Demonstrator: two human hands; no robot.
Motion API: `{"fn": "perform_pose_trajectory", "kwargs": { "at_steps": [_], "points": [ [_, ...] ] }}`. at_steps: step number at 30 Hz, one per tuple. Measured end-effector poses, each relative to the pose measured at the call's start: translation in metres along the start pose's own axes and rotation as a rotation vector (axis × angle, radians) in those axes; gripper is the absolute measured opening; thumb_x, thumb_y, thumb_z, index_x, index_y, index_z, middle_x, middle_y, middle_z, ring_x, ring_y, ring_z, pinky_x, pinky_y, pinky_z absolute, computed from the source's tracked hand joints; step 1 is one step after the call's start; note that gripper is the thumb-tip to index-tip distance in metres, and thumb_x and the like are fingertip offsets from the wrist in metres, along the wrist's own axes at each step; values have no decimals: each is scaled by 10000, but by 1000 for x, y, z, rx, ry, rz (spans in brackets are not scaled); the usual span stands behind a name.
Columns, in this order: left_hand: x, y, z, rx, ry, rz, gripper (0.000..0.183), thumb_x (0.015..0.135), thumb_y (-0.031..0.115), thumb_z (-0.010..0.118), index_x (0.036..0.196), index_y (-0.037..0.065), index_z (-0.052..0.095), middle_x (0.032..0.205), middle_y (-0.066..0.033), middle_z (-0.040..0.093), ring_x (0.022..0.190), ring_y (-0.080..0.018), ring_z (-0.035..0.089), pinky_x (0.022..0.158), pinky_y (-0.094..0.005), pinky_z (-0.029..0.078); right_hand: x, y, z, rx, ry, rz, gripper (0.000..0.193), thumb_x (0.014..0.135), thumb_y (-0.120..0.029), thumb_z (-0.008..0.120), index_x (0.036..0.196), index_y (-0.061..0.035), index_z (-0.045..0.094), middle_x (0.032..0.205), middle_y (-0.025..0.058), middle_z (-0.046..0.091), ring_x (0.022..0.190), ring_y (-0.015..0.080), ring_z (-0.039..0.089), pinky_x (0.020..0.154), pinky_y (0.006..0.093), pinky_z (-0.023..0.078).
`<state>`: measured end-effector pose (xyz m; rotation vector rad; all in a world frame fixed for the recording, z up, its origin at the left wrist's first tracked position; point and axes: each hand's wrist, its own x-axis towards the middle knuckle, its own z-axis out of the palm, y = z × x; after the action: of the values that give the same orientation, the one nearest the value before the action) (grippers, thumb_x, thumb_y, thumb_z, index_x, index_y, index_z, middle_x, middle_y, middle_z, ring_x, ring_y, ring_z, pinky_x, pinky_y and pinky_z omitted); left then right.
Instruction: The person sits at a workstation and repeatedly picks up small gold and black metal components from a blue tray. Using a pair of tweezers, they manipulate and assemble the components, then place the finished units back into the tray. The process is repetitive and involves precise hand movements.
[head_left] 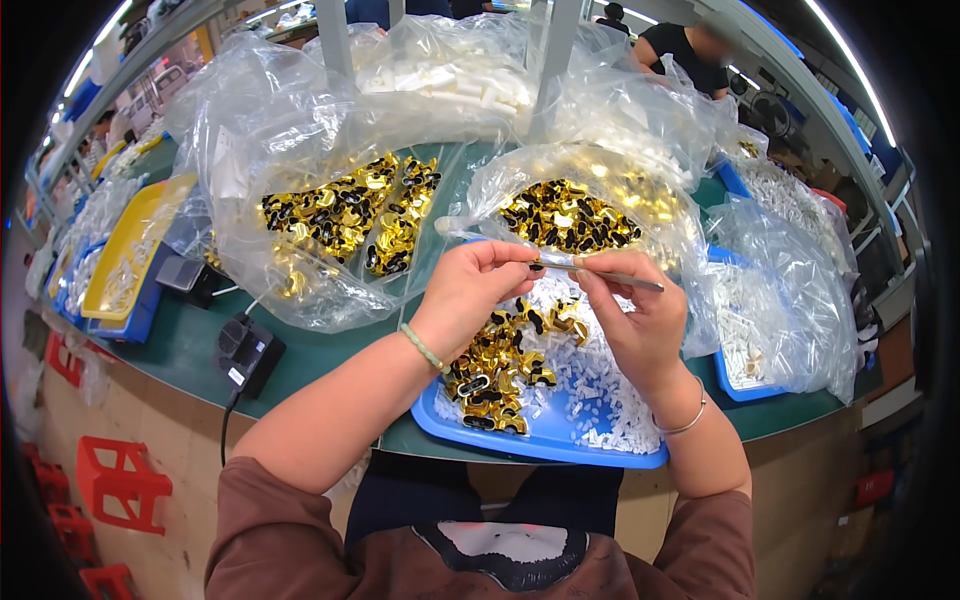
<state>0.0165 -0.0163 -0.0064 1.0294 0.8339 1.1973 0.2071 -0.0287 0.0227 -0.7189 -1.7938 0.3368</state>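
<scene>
My left hand (470, 290) is raised over a blue tray (535, 445), its thumb and forefinger pinched on a small gold-and-black piece (537, 265), mostly hidden by the fingertips. In my right hand (645, 320) is a slim pair of metal tweezers (640, 284), with the tips pointing left and meeting the piece. Below, a heap of shiny gold-and-black pieces (490, 365) fills the tray's left part. Small white plastic pieces (610, 405) spread over its right part.
Clear bags of gold-and-black parts (330, 215) lie open behind the tray, beside metal posts (553, 70). A black power adapter (248, 355) and yellow tray (125, 255) are at left. Another blue tray (750, 392) stands at right. Red stools (120, 485) are on the floor.
</scene>
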Motion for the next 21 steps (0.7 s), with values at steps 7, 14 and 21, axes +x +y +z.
{"fn": "perform_pose_trajectory", "kwargs": {
  "at_steps": [7, 14, 21],
  "points": [
    [-1, -1, 1, -4, 9, -16, 217, 910, 63, 607, 1107, -17, 649, 1058, -92, 671, 986, -137, 652, 869, -222, 525, 1, -4, -2, -67, -23, -53, 134, 796, 36, 706, 911, -2, 648, 839, 102, 676, 748, 175, 691, 677, 264, 573],
    [-1, -1, 0, 30, 8, 14, 221, 906, 70, 616, 1106, -16, 652, 1044, -89, 675, 981, -131, 651, 865, -222, 522, -1, -6, -2, -142, -34, -105, 148, 787, 44, 709, 909, -13, 648, 809, 97, 665, 717, 181, 682, 637, 265, 545],
    [0, 0, -1, 41, -3, 20, 223, 908, 71, 615, 1110, -17, 651, 1059, -90, 672, 985, -136, 651, 872, -228, 520, 1, -3, 0, -106, 9, -140, 182, 764, 61, 713, 914, -20, 649, 810, 98, 659, 688, 195, 662, 615, 276, 524]
  ]
}}
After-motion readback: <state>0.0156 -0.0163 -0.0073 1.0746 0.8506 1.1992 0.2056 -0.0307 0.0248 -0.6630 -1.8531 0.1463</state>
